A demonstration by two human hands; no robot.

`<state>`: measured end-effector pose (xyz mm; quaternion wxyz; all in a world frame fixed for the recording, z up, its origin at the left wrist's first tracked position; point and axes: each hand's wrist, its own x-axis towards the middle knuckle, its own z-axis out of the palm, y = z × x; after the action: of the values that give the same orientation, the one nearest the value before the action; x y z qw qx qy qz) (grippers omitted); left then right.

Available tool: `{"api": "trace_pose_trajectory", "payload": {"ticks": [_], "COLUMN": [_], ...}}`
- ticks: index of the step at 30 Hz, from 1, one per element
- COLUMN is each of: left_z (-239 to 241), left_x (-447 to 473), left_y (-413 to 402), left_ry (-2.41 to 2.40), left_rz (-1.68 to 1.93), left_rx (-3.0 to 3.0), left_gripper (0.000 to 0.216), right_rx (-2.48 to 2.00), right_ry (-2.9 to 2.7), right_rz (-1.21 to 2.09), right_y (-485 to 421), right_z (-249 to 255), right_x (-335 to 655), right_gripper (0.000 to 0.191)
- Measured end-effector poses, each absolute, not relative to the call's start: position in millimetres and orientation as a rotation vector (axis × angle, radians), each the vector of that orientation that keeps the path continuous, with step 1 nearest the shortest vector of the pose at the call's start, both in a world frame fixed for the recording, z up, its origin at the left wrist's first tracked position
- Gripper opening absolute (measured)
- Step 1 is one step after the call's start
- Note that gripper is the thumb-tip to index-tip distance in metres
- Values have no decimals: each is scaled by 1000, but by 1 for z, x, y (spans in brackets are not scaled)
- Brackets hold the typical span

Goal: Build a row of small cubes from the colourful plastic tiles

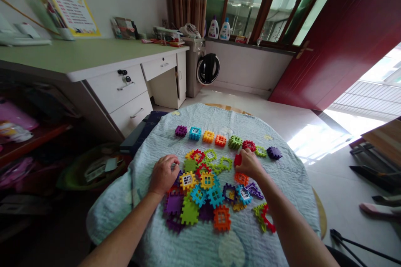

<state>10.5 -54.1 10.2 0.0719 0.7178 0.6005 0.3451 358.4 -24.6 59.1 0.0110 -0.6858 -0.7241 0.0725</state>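
A round table under a pale blue quilted cloth carries a loose heap of flat plastic window tiles in several colours. Beyond the heap runs a row of assembled cubes, from a purple one at the left to a dark purple one at the right. My left hand rests curled on the heap's left edge, its fingers bent over a tile I cannot make out. My right hand is closed on a red tile at the heap's far right.
A green-topped desk with white drawers stands to the left, cluttered shelves below it. A washing machine and detergent bottles sit at the back. A dark red door stands open on the right, with bare floor beside the table.
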Motion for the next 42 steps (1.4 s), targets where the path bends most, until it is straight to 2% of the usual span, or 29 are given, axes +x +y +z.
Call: {"api": "trace_pose_trajectory", "payload": {"ticks": [4,10,14,21,26,31,37,42], "left_z": [10,11,11,10,12,11,11,12], "left_x": [11,11,10,11,11,11,11,11], "left_y": [-54,-54,-55,-54,-55,-55,-54,-54], "left_ry": [1806,1798,1800,1805,1816,1806,1796,1804], "left_rz": [1041,1038,1036,1030,1044,1036,1039,1052], "left_rx": [2156,2162,2160,2168,2148,2146,2150,2145], "left_gripper": [10,10,11,11,11,10,11,11], "right_rx": [-2083,-2045,-2046,-2076,-2103,-2081,-2063,-2046], "right_ry": [-2179,-2121,-2191,-2276,-2275,-2285,-2296,-2272], "right_rz": [166,68,114,265,289,298,302,281], "right_y": [-29,-3,27,55,57,57,58,49], "right_z": [66,83,88,83,74,71,70,76], "right_x": [372,420,439,441,442,444,443,444], "right_gripper": [29,43,47,52,48,62,57,70]}}
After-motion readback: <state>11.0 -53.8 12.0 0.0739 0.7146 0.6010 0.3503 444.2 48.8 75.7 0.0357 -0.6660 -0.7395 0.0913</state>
